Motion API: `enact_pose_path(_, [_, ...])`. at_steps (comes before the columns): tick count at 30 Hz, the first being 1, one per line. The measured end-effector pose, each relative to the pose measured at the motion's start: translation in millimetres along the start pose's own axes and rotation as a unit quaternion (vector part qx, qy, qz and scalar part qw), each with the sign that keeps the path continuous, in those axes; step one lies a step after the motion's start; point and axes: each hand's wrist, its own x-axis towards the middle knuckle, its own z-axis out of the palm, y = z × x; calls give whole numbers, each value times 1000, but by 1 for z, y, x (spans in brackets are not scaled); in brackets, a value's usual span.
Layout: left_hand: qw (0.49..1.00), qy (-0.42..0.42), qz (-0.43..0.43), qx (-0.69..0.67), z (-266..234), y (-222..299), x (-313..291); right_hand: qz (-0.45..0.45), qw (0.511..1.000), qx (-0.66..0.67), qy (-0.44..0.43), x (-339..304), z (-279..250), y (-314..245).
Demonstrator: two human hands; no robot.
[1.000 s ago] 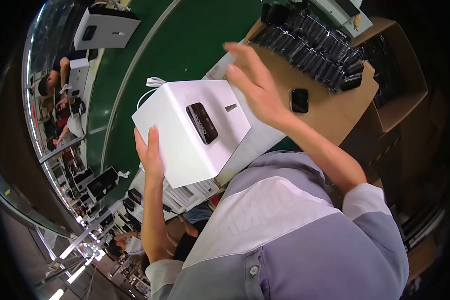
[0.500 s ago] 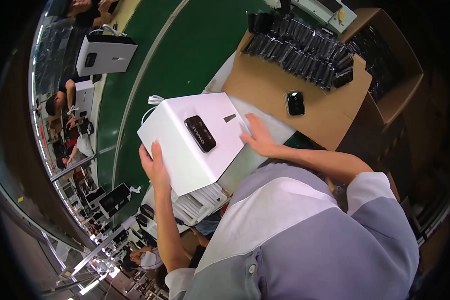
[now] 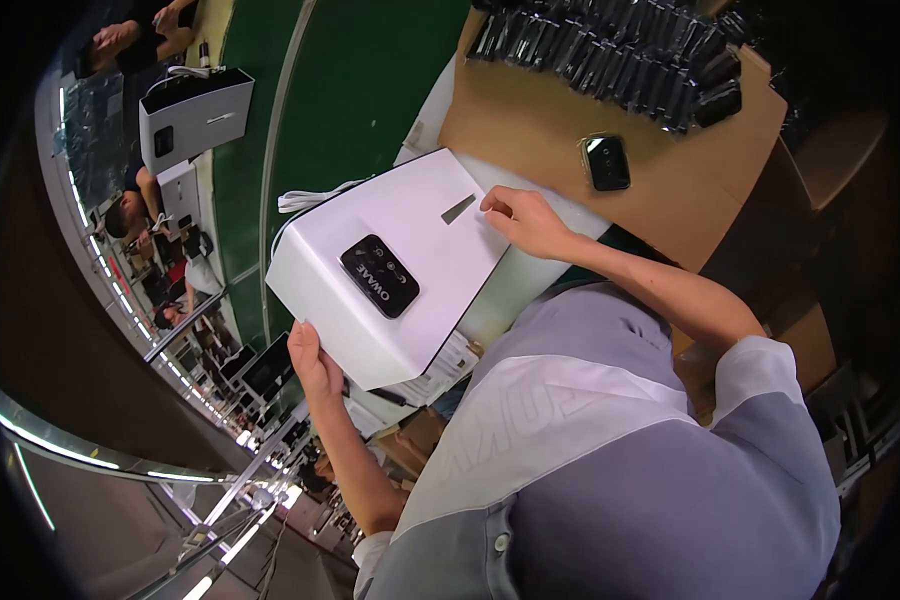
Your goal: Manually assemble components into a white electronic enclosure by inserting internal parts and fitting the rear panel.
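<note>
In front of me a white box-shaped appliance (image 3: 425, 250) lies tilted, a glossy black panel (image 3: 380, 277) with pale markings set in its face. Beyond the panel is a narrow wedge-shaped slot (image 3: 458, 209). My left hand (image 3: 315, 368) is closed on the appliance's lower left edge, some fingertips hidden behind it. Over the right edge, close to the slot, my right hand (image 3: 530, 222) has its fingers curled in and thumb and forefinger pinched; what they hold, if anything, cannot be made out. A white cable (image 3: 320, 196) lies coiled behind the appliance.
Cardboard (image 3: 530, 130) on the right carries a heap of black wrapped pieces (image 3: 610, 60) and a single black panel (image 3: 607, 162). An open carton (image 3: 835, 160) stands beyond. Across the green belt (image 3: 360, 80) are another white appliance (image 3: 195, 120) and a co-worker's hand (image 3: 115, 40).
My right hand has gone from spread fingers at the appliance's right edge to a curled pinch. My left hand has slipped lower along the edge. The view has shifted.
</note>
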Motion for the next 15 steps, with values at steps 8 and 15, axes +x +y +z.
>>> enact_pose_path(8, [996,62,41,48,33,19,-2,23,991,-117,59,39,10,72])
enact_pose_path(15, [981,-20,29,189,117,131,73,-14,994,-76,79,37,-7,76])
